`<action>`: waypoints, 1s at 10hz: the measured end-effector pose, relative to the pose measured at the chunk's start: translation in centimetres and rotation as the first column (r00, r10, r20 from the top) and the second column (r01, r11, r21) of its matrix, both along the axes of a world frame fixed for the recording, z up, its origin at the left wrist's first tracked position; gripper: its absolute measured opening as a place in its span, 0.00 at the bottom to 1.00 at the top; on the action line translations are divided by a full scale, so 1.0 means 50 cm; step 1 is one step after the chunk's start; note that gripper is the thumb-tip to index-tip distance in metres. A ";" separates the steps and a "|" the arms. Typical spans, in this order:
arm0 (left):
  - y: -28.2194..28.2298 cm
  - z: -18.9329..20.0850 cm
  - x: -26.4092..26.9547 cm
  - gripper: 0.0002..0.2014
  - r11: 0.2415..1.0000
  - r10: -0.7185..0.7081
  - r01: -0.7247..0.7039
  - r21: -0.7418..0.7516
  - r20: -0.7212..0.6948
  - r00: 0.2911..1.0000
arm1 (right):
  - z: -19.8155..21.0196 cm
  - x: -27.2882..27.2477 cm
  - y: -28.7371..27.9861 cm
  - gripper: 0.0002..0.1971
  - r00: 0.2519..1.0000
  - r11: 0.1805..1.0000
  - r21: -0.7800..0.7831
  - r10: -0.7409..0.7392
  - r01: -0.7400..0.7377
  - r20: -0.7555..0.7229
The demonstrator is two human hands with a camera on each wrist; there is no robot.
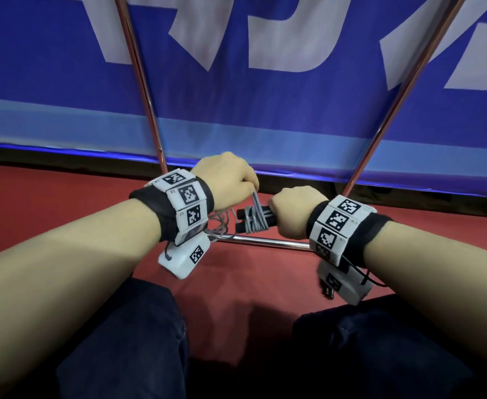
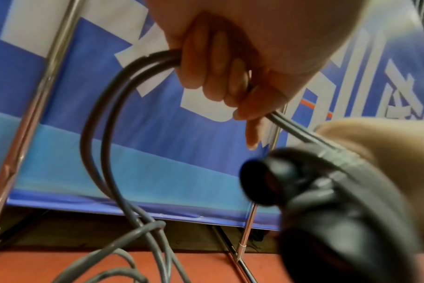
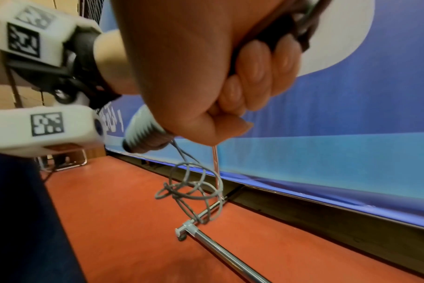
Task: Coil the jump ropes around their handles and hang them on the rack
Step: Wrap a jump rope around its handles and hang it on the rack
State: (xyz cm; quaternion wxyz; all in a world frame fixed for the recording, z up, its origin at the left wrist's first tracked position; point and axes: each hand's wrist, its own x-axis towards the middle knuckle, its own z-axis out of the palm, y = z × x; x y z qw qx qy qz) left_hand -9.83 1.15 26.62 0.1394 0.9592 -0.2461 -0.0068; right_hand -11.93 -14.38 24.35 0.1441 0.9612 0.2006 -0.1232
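A grey jump rope is partly wound round its two black handles, which lie side by side. My right hand grips the handles in a fist. Just to their upper left, my left hand holds a doubled strand of the rope in curled fingers, pulled up from the wraps. The handle ends point toward my left wrist. Loose rope loops hang down to the red floor over the rack's base bar.
The metal rack's two uprights rise in front of a blue and white banner. A base bar with an end fitting lies on the red floor. My knees in dark trousers are at the bottom.
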 end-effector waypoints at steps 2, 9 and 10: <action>0.012 0.004 0.009 0.09 0.975 0.120 -0.164 -0.148 -0.268 0.956 | 0.028 -0.020 0.014 0.07 0.979 0.971 0.124 0.202 -0.206 0.041; -0.055 0.003 -0.023 0.14 0.802 -0.282 -0.201 -0.563 -0.652 0.703 | 0.048 0.012 -0.023 0.16 0.897 0.483 0.835 -0.442 0.264 -0.028; -0.066 -0.001 -0.026 0.24 0.744 -0.254 -0.242 -0.623 -0.598 0.760 | 0.041 0.024 -0.021 0.11 0.884 0.587 0.758 -0.466 0.284 0.030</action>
